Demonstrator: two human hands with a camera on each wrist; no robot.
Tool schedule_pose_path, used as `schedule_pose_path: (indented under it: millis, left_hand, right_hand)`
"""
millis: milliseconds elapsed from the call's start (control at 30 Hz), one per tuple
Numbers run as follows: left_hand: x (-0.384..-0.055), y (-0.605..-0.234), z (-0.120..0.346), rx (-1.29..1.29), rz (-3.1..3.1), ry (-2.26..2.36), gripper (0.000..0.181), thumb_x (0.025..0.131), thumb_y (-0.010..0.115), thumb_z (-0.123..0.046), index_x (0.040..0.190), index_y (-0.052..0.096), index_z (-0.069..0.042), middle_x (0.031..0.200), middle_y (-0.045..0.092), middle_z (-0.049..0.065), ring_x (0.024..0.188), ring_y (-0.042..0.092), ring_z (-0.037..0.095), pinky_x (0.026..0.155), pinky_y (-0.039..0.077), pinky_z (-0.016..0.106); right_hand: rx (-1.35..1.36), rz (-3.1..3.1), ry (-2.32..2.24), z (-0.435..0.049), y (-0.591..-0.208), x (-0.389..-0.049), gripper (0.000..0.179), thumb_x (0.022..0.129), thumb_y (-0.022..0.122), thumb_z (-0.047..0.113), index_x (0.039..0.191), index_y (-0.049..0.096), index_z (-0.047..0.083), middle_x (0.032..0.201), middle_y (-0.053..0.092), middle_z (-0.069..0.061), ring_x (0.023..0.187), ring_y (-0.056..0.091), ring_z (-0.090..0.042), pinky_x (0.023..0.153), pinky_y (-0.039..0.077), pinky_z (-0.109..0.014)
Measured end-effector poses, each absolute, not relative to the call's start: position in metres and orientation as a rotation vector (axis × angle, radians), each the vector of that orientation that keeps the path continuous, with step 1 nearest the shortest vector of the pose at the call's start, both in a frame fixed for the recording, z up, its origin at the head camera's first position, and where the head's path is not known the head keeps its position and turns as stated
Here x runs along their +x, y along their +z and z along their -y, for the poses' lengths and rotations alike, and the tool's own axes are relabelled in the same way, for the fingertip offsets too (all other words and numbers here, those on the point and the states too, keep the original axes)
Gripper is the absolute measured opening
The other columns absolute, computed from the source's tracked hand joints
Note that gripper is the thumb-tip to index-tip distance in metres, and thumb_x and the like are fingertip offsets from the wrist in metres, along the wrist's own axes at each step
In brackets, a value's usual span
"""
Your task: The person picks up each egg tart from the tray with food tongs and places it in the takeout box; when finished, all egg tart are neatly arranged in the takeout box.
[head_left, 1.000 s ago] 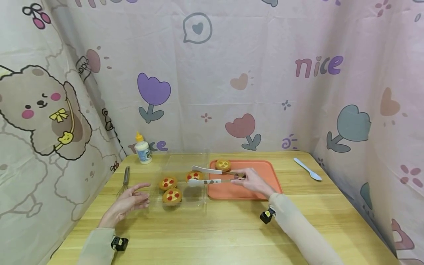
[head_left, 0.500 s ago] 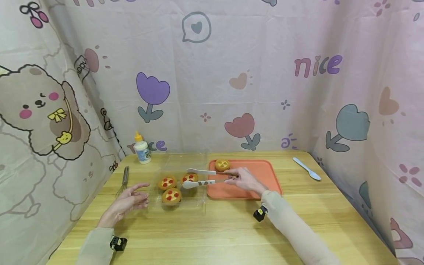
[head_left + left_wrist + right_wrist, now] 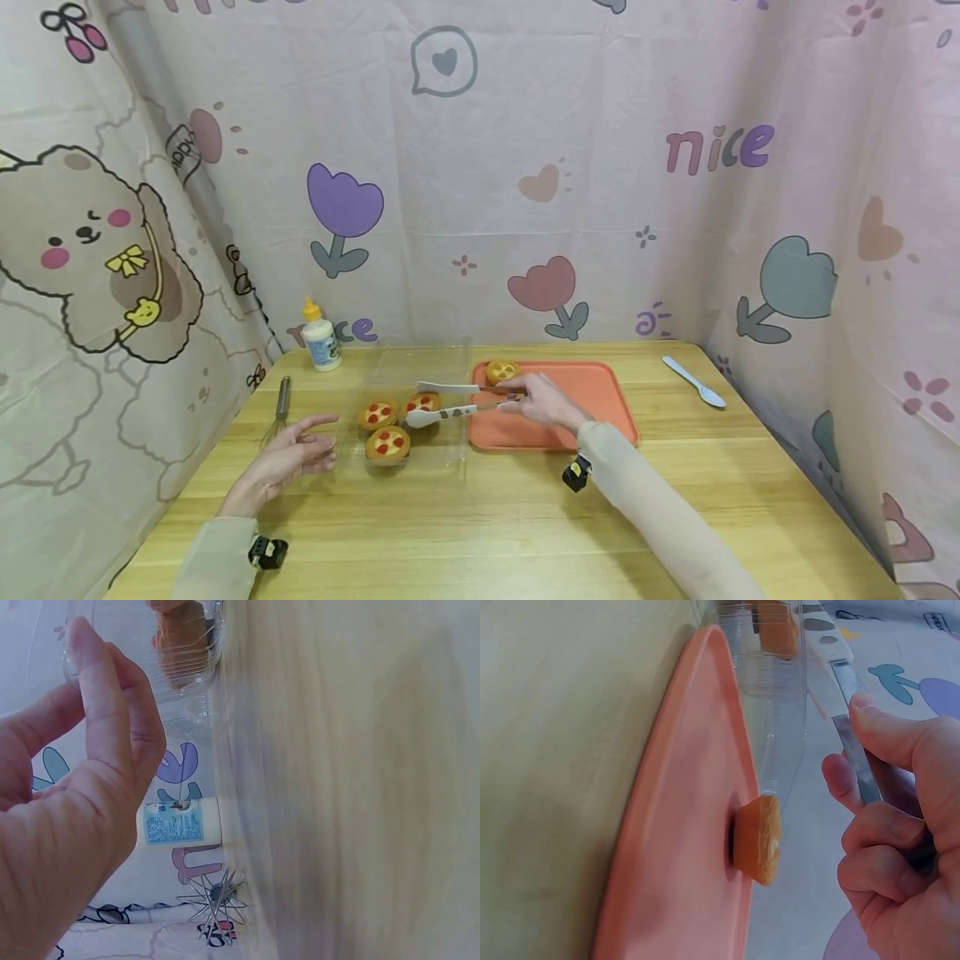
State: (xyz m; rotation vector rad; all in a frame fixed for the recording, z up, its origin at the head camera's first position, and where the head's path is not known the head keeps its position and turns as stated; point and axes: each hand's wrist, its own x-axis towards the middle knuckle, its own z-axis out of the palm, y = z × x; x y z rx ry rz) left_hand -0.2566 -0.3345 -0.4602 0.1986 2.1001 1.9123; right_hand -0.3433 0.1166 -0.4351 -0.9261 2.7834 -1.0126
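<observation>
My right hand (image 3: 551,402) grips a pair of tongs (image 3: 450,412) with white, spotted tips and metal arms. The tong tips reach left over a clear plastic box (image 3: 442,467) and lie around a tart (image 3: 422,407) with red topping. Two similar tarts, one further back (image 3: 378,413) and a nearer tart (image 3: 387,446), sit in the box's left part. Beside the box's left wall my left hand (image 3: 288,462) hovers, fingers loosely bent and holding nothing. On the orange tray (image 3: 555,433), a tart with yellow topping (image 3: 502,372) stands at the back left corner, behind my right hand.
A whisk (image 3: 282,408) lies at the left, partly behind my left hand. The white bottle with a yellow cap (image 3: 322,340) stands at the back left. Toward the right edge lies a light blue spoon (image 3: 695,383). A printed curtain (image 3: 480,208) surrounds the table.
My right hand has moved left with the tongs. The tart by the tong tips has shifted left, closer to the other two. My left hand stays in place.
</observation>
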Motion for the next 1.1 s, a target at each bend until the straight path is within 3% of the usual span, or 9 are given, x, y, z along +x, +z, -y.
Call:
schedule_pose_path:
  millis: [300, 633, 933, 1100]
  left_hand:
    - [-0.256, -0.46, 0.334, 0.19, -2.109, 1.912, 0.071, 0.099, 0.058, -0.014, 0.152, 0.015, 0.005, 0.1, 0.063, 0.008, 0.086, 0.069, 0.019, 0.084, 0.06, 0.036]
    - [-0.257, -0.462, 0.334, 0.179, -2.109, 1.913, 0.07, 0.1, 0.057, -0.013, 0.152, 0.015, 0.005, 0.1, 0.063, 0.01, 0.085, 0.069, 0.018, 0.083, 0.06, 0.036]
    - [-0.255, -0.462, 0.335, 0.204, -2.081, 1.938, 0.068, 0.1, 0.057, -0.012, 0.152, 0.018, 0.004, 0.098, 0.064, 0.007, 0.085, 0.069, 0.017, 0.084, 0.06, 0.037]
    - [-0.255, -0.462, 0.336, 0.225, -2.065, 1.952, 0.062, 0.099, 0.058, -0.012, 0.151, 0.024, 0.001, 0.098, 0.065, 0.007, 0.085, 0.069, 0.018, 0.084, 0.06, 0.037]
  right_hand:
    - [-0.9, -2.734, -0.982, -0.105, -0.426, -0.344, 0.045, 0.091, 0.07, 0.025, 0.134, 0.062, 0.015, 0.107, 0.067, -0.001, 0.065, 0.048, -0.011, 0.061, 0.044, -0.026]
    - [-0.952, -2.748, -0.903, -0.104, -0.416, -0.342, 0.034, 0.09, 0.072, 0.023, 0.124, 0.068, 0.023, 0.096, 0.066, 0.006, 0.062, 0.047, -0.01, 0.057, 0.039, -0.024]
    - [-0.978, -2.758, -0.88, -0.112, -0.407, -0.341, 0.045, 0.089, 0.073, 0.028, 0.131, 0.064, 0.015, 0.127, 0.067, 0.0, 0.093, 0.065, -0.01, 0.077, 0.051, -0.027]
    - [-0.988, -2.775, -0.871, -0.113, -0.41, -0.342, 0.038, 0.091, 0.071, 0.028, 0.128, 0.067, 0.023, 0.118, 0.07, 0.005, 0.076, 0.06, -0.01, 0.067, 0.048, -0.024]
